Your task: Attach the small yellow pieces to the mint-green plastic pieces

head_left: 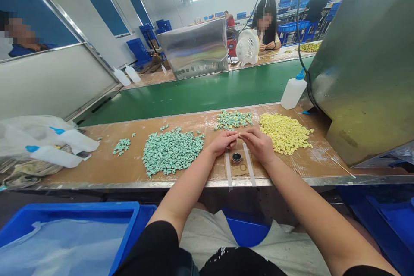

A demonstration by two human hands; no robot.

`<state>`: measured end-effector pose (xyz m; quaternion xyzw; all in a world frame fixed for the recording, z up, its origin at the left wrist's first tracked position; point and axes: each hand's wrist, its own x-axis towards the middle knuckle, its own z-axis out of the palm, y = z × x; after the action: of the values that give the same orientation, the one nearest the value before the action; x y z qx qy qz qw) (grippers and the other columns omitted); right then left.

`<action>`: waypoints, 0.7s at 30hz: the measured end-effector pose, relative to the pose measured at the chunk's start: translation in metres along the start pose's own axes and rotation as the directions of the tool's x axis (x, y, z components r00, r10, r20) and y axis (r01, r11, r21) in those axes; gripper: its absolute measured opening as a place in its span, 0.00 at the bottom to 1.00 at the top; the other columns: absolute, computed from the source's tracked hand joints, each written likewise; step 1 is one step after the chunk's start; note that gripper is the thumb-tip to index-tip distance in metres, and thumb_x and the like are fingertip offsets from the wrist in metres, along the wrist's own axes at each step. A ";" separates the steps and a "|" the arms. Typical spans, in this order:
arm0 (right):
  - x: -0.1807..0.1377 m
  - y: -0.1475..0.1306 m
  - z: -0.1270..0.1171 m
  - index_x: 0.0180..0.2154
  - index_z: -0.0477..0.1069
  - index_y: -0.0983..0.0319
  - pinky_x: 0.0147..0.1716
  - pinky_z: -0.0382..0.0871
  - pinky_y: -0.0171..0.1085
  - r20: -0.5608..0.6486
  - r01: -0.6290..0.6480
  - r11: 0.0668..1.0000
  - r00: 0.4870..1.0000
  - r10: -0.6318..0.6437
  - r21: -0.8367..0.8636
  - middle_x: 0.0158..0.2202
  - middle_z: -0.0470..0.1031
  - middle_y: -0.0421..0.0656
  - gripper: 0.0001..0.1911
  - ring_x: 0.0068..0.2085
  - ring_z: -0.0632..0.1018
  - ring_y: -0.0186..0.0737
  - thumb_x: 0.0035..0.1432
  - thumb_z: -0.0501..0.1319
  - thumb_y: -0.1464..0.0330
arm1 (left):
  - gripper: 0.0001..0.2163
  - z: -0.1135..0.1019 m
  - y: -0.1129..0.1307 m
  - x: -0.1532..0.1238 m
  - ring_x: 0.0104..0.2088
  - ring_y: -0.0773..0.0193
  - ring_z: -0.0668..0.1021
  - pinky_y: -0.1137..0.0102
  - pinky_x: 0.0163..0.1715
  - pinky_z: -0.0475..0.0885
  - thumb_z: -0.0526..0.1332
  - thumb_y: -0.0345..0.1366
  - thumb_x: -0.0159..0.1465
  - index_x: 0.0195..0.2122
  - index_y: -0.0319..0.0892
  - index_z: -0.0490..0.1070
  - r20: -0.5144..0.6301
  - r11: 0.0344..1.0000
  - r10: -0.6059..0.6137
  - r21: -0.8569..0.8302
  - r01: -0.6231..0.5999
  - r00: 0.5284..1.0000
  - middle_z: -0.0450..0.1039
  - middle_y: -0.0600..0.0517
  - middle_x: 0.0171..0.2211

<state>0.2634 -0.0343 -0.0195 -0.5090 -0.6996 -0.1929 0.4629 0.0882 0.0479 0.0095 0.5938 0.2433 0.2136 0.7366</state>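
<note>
My left hand [225, 141] and my right hand [258, 143] meet fingertip to fingertip above the brown work surface. Between them they pinch a small yellowish piece [239, 135], mostly covered by the fingers. Just below sits a small round pot of dark stuff [236, 158], between two strips of white tape. Beyond my hands lies a small pile of green pieces with some yellow on them [233, 119]. A heap of yellow pieces [284, 133] spreads to the right of my right hand, and a larger heap of green pieces [173, 150] is left of my left hand.
A white squeeze bottle [293, 91] stands at the bench's back right, beside a metal housing [371, 77]. Two more bottles [54, 156] lie at the left. A green conveyor belt [194, 91] runs behind. Across it sits a co-worker [265, 26] near a white fan [247, 47]. A blue bin [132, 220] is lower left.
</note>
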 end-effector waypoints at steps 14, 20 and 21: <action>0.004 0.003 -0.001 0.41 0.79 0.57 0.32 0.73 0.36 0.035 -0.091 0.977 0.996 0.086 0.195 0.38 0.79 0.45 0.10 0.35 0.80 0.39 0.73 0.60 0.62 | 0.11 -0.063 0.056 -0.047 0.50 0.48 0.80 0.64 0.44 0.70 0.66 0.39 0.67 0.47 0.39 0.78 -0.569 -0.058 0.165 0.809 0.584 0.805 0.79 0.39 0.51; 0.003 0.001 -0.002 0.41 0.79 0.57 0.35 0.74 0.37 0.060 -0.093 0.966 0.995 0.080 0.241 0.40 0.79 0.45 0.10 0.36 0.80 0.39 0.73 0.60 0.63 | 0.05 -0.074 0.049 -0.043 0.46 0.53 0.80 0.67 0.41 0.69 0.65 0.34 0.65 0.39 0.42 0.79 -0.558 -0.115 0.106 0.815 0.568 0.823 0.82 0.44 0.45; 0.003 0.001 -0.002 0.41 0.79 0.57 0.35 0.74 0.37 0.065 -0.100 0.963 0.994 0.086 0.249 0.40 0.79 0.45 0.10 0.36 0.80 0.39 0.72 0.60 0.63 | 0.05 -0.074 0.048 -0.042 0.46 0.54 0.80 0.68 0.40 0.69 0.64 0.33 0.64 0.40 0.42 0.79 -0.554 -0.116 0.109 0.818 0.564 0.825 0.82 0.44 0.45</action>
<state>0.2650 -0.0341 -0.0164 -0.4833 -0.7060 -0.0669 0.5134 0.0088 0.0890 0.0475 0.8094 0.5858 -0.0397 0.0115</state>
